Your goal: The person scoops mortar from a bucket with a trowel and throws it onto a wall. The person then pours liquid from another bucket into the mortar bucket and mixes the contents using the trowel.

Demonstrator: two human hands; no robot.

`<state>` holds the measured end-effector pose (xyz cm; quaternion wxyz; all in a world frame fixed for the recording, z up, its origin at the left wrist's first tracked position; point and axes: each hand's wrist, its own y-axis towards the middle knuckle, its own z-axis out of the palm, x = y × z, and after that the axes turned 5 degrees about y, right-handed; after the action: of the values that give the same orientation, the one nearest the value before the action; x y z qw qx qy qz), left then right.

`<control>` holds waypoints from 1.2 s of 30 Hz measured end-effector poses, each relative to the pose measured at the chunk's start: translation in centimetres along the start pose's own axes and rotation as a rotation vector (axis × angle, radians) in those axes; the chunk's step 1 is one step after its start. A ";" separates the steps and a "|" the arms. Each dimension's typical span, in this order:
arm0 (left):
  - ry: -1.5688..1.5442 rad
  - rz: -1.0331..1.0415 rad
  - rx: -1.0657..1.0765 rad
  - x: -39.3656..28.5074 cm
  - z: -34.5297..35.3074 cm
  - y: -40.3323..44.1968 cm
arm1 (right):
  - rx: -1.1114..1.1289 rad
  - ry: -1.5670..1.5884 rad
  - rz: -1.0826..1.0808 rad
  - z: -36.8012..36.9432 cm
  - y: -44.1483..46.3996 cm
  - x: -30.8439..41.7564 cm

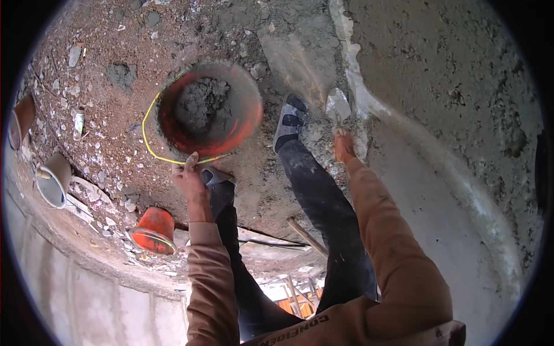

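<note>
My left hand [192, 180] is closed at the near edge of a round orange-red bucket [249, 118], gripping its yellow handle [151, 151]. Grey wet mortar [202, 104] lies in a heap inside the bucket, and its rim is crusted with the same stuff. To the right, my right hand [343, 145] is wrapped round the handle of a trowel [337, 106]. The trowel's metal blade points away from me, close to the foot of the rough wall. Some grey smears show on the blade.
A mortar-covered wall [444, 75] rises on the right. My shoe [289, 122] stands between bucket and trowel. At the left lie another orange bucket [154, 226], a pale bucket [53, 181] and a brown container [23, 118]. Rubble covers the ground; a wooden stick [306, 235] lies by my leg.
</note>
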<state>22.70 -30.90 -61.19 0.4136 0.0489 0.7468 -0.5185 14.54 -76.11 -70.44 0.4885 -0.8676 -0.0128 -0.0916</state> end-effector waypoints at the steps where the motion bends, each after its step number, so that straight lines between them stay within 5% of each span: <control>1: 0.010 -0.010 0.014 -1.0 0.7 0.0 | 0.060 0.024 -0.019 1.0 2.3 0.2; 9: 0.117 -0.020 -0.017 -2.5 2.5 -0.1 | 0.358 0.140 -0.246 8.3 9.7 17.8; 12: 0.142 -0.024 0.018 -2.0 2.6 -0.4 | 0.237 -0.014 -0.412 8.7 6.0 22.5; 16: 0.116 -0.001 0.001 -2.4 2.9 -0.6 | 0.188 -0.492 -1.084 7.7 -0.6 23.4; 20: 0.174 -0.038 0.007 -2.5 2.7 -0.3 | 0.385 -0.760 -1.327 6.7 -8.8 21.5; 23: 0.190 -0.056 -0.020 -1.6 1.4 0.1 | 0.202 -0.477 -1.120 6.4 -6.8 16.6; 26: 0.166 -0.069 -0.094 -1.2 1.0 -0.1 | 0.216 0.049 -0.240 6.1 -0.9 14.3; 36: 0.059 -0.186 -0.103 1.9 -2.0 -0.7 | 0.531 0.372 -0.354 13.8 11.6 32.5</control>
<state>19.95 -30.22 -61.71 0.3434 -0.0267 0.7855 -0.5141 49.76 -72.58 -81.68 0.6670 -0.6636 -0.0970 -0.3245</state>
